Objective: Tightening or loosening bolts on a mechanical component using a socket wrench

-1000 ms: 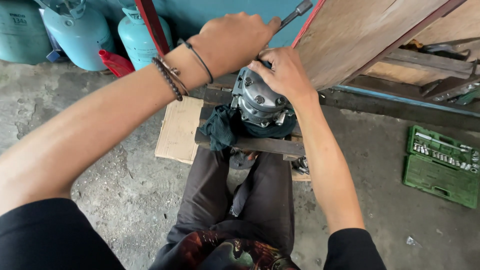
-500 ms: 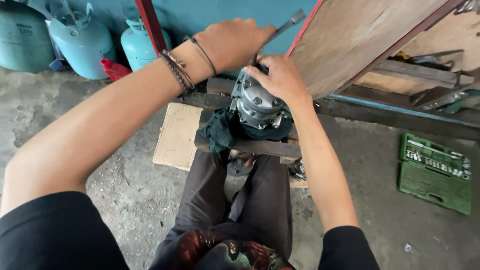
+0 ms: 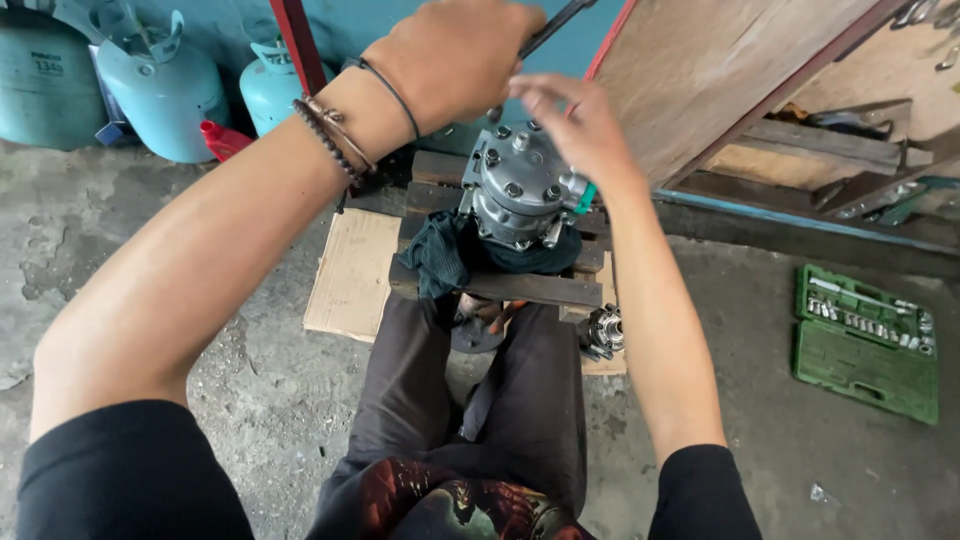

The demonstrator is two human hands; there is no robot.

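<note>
Gripping a dark metal wrench handle (image 3: 553, 22), the left hand (image 3: 455, 62) stays clenched above a round grey metal compressor (image 3: 520, 185) — bolts ring its top. It sits on a dark green rag (image 3: 450, 255) over wooden slats (image 3: 520, 287) between the knees. The right hand (image 3: 575, 125) hovers just above it — blurred, grip unreadable.
</note>
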